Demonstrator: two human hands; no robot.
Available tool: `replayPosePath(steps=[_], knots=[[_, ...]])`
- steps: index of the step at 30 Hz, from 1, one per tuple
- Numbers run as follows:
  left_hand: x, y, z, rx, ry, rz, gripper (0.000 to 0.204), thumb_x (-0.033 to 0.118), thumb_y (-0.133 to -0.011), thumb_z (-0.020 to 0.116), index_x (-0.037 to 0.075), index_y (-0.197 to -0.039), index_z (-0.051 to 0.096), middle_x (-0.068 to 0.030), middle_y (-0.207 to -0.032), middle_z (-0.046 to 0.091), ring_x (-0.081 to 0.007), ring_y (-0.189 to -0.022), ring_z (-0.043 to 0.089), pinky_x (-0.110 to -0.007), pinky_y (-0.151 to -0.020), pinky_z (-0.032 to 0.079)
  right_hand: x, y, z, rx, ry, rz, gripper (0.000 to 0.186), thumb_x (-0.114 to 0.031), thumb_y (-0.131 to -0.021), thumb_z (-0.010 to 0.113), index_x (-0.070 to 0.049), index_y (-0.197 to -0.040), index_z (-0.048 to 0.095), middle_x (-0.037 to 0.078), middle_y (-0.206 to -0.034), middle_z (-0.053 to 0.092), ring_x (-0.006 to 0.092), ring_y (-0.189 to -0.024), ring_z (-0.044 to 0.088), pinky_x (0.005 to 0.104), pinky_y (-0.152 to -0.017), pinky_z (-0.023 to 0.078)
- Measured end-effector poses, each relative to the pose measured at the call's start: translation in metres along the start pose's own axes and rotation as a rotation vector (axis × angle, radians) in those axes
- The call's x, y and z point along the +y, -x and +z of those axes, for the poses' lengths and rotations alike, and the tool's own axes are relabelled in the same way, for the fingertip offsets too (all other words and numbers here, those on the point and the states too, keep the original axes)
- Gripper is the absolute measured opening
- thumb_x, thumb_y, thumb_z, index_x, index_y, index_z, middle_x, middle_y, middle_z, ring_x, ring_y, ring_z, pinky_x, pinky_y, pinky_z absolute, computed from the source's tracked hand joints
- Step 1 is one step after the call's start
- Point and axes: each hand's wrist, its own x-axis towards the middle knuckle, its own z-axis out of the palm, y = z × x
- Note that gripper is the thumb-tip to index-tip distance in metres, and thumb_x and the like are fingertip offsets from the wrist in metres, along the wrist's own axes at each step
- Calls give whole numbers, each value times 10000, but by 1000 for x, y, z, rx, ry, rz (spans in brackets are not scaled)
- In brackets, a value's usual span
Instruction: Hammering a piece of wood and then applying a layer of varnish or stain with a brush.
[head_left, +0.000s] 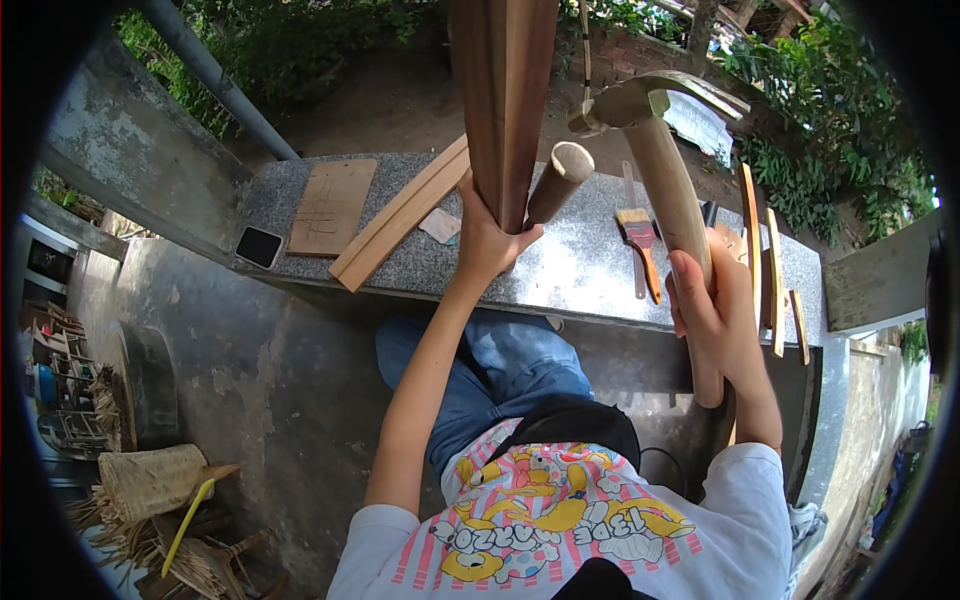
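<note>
Left hand (492,240) wrapped tight, I hold a brown wooden beam (508,90) together with a round wooden tool handle (558,182), probably a chisel's. That handle leans out to the right of the beam, pale end up; any blade is hidden, so I cannot tell where its edge sits. The beam rises over the speckled stone bench (590,255), its foot out of my sight. With both pieces in one grip, I think firm fingers matter most, so that neither slips, and the thumb belongs low, well away from the pale end. My right hand (718,300) is curled around a claw hammer (668,175), on the lower half of its handle, with the butt showing below the fist; the head hangs above and to the right of the tool handle, apart from it. A hold short of the butt should suit controlled taps better than hard swings, with the striking face squared to the pale end. Farther out on the bench, a paintbrush (641,245) and narrow wooden strips (775,285) lie to the right, and a grooved plank (400,215), a flat board (332,205) and a phone (259,247) to the left; the brush seems closest to my hammer hand.
</note>
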Motion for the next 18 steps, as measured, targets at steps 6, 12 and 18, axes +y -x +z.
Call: replayPosePath(steps=[6,12,18], knots=[[3,-7,2,19,48,-45,1078,121,-608,871,12,-1382,128,-232,-1280,409,-351,-1174,498,-431,-959,442,-36,-5,-30,400,-98,-267,415,-375,-1024,424,22,-1053,545,39,-651,520,56,-465,461,187,-398,349],[-4,-6,-2,44,98,-44,1057,138,-612,869,17,-1369,141,-244,-1274,427,-372,-1160,516,-436,-952,449,6,-6,-7,92,93,-168,238,-240,-1004,498,-5,-978,528,4,-619,524,70,-491,500,229,-455,386],[-1,2,-2,-8,-19,4,1069,121,-628,866,8,-1377,112,-208,-1258,395,-308,-1151,502,-407,-921,458,-22,-4,-25,193,-39,-67,278,-283,-999,524,-17,-927,560,-27,-605,488,35,-478,444,199,-421,327]])
